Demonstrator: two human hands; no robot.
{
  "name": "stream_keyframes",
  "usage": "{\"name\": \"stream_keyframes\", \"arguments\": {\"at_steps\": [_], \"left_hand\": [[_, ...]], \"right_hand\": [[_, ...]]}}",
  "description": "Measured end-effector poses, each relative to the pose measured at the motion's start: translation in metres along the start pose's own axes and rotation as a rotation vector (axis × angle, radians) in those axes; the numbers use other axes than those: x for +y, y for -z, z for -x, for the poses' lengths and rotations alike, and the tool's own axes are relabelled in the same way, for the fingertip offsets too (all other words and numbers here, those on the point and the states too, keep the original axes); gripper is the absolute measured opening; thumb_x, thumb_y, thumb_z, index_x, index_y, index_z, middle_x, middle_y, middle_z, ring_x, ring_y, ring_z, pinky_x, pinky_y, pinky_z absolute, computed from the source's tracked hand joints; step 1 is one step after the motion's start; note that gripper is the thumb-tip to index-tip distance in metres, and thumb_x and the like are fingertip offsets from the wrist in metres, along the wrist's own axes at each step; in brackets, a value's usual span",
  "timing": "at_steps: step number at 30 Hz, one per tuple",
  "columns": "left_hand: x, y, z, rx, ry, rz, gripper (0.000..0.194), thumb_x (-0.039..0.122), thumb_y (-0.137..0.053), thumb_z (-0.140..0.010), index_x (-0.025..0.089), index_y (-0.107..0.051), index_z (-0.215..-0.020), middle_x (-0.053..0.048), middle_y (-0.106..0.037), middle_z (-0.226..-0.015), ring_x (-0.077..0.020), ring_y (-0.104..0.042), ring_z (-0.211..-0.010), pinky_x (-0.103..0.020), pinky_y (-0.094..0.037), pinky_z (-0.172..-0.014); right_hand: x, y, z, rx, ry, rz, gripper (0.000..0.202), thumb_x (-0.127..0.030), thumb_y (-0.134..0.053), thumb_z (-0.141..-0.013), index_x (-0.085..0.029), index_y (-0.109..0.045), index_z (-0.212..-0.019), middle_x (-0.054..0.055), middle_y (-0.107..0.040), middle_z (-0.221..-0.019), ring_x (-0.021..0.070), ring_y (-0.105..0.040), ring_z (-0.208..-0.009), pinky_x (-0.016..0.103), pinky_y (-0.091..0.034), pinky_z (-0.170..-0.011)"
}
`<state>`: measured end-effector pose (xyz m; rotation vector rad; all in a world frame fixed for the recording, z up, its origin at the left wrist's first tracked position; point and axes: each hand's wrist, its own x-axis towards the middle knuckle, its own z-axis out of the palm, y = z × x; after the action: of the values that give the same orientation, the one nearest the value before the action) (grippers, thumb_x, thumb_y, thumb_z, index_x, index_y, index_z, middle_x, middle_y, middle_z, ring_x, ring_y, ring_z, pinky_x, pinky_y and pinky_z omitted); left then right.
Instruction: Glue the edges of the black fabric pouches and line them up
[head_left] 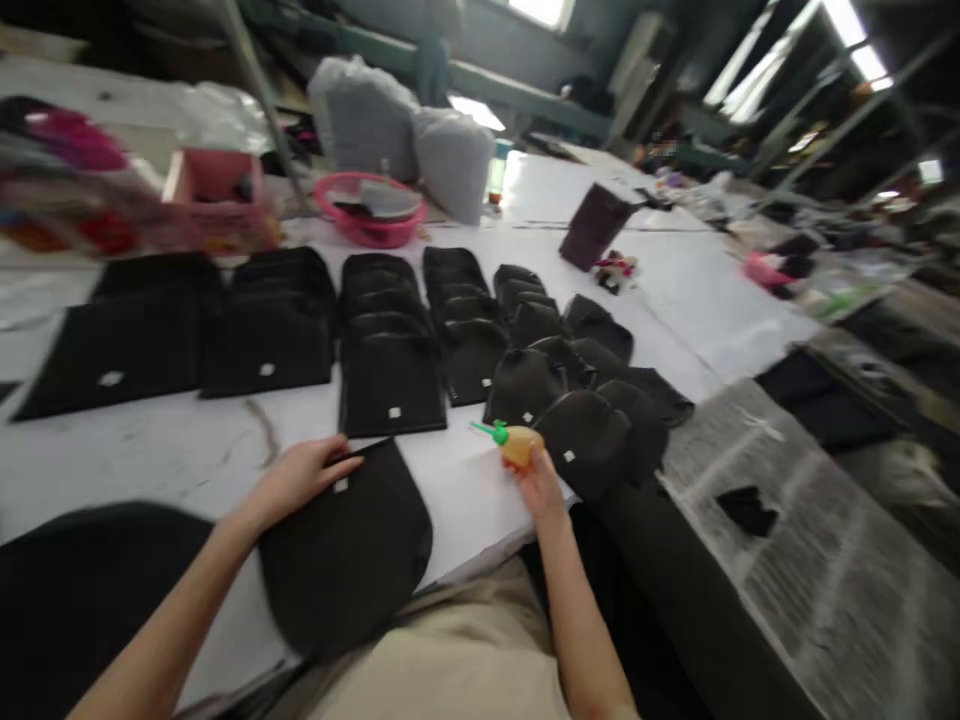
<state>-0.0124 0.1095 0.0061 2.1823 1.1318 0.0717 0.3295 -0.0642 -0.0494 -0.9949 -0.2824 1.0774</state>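
Note:
My left hand (311, 472) grips the upper edge of a black rounded piece (352, 550) lying at the table's front edge, its thumb and fingers near a small white square on it. In my right hand (534, 480) is an orange squeeze bottle (519, 446) with a green nozzle pointing left, held above the white table between the black piece and the stacked ones. Behind stand rows of overlapping black pieces (391, 385), the front ones bearing small white squares.
Another large black piece (97, 600) lies at the lower left. Farther back are a pink basket (375, 232), a pink box (217, 200) and grey-white bags (364, 115). A dark purple object (592, 225) lies at the back right, a grey sheet (825, 540) at the right.

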Motion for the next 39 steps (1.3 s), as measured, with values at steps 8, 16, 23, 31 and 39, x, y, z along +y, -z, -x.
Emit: {"name": "stream_keyframes", "arguments": {"at_steps": [8, 16, 23, 31, 39], "left_hand": [[-0.006, -0.007, 0.000, 0.177, 0.025, -0.271, 0.019, 0.039, -0.066, -0.098, 0.020, -0.067, -0.095, -0.006, -0.074, -0.097, -0.0216, -0.068, -0.087, -0.029, -0.048, -0.076], [0.017, -0.034, 0.035, 0.390, -0.134, -0.233, 0.012, 0.026, -0.065, -0.100, 0.015, -0.070, -0.105, -0.013, -0.068, -0.114, -0.0282, -0.063, -0.111, -0.042, -0.052, -0.095], [0.048, -0.066, 0.064, 0.262, -0.137, -0.171, 0.064, 0.060, -0.083, -0.083, 0.013, -0.069, -0.125, -0.021, -0.062, -0.140, -0.0374, -0.055, -0.138, -0.052, -0.046, -0.115], [0.075, -0.108, 0.075, 0.194, -0.057, -0.249, 0.101, 0.075, -0.088, -0.065, 0.014, -0.062, -0.143, -0.025, -0.052, -0.156, -0.0451, -0.038, -0.153, -0.063, -0.026, -0.127], [0.076, -0.116, 0.073, 0.158, -0.043, -0.339, 0.108, 0.077, -0.085, -0.067, 0.013, -0.057, -0.150, -0.026, -0.046, -0.162, -0.0465, -0.035, -0.155, -0.064, -0.022, -0.128]], "right_hand": [[-0.001, 0.005, -0.006, 0.036, 0.016, 0.084, 0.051, -0.053, -0.095, -0.069, -0.020, -0.073, -0.102, 0.005, -0.077, -0.099, 0.0177, -0.072, -0.078, 0.025, -0.059, -0.057], [-0.001, 0.004, -0.005, 0.005, 0.081, 0.211, 0.057, -0.058, -0.092, -0.072, -0.018, -0.071, -0.106, 0.009, -0.074, -0.101, 0.0191, -0.069, -0.078, 0.026, -0.055, -0.054], [0.005, -0.014, 0.006, -0.011, 0.070, 0.257, 0.052, -0.054, -0.089, -0.076, -0.018, -0.070, -0.108, 0.008, -0.073, -0.103, 0.0171, -0.068, -0.078, 0.025, -0.056, -0.059], [0.015, -0.050, 0.019, -0.040, -0.020, 0.411, 0.056, -0.050, -0.091, -0.072, -0.019, -0.065, -0.110, 0.005, -0.073, -0.098, 0.0178, -0.069, -0.075, 0.029, -0.059, -0.061], [0.008, -0.076, 0.016, -0.123, 0.173, 0.682, 0.065, -0.046, -0.095, -0.067, -0.023, -0.061, -0.118, 0.005, -0.068, -0.109, 0.0212, -0.068, -0.089, 0.027, -0.059, -0.060]]}}
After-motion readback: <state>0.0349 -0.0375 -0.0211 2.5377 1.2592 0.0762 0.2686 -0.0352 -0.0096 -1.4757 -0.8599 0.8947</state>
